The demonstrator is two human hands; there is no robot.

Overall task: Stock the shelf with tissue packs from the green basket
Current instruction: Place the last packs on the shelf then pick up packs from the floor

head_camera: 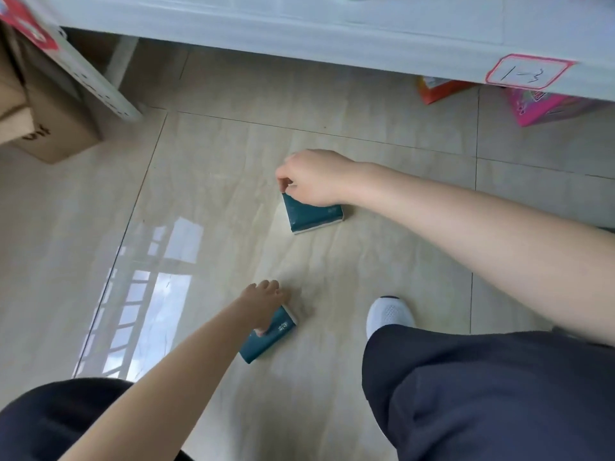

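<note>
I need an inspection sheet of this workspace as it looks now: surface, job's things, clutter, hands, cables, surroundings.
Surface: glossy beige tiled floor, window reflection at left.
Job's things: two teal tissue packs on the floor; far tissue pack, near tissue pack. Green basket not seen.
Clutter: cardboard box at left; pink package and orange package under the shelf.
Hands: right hand pinches a corner of the far pack; left hand grips the near pack.
Cables: nothing seen.
Surroundings: white shelf above, label reading 1-3; white shoe.
</note>
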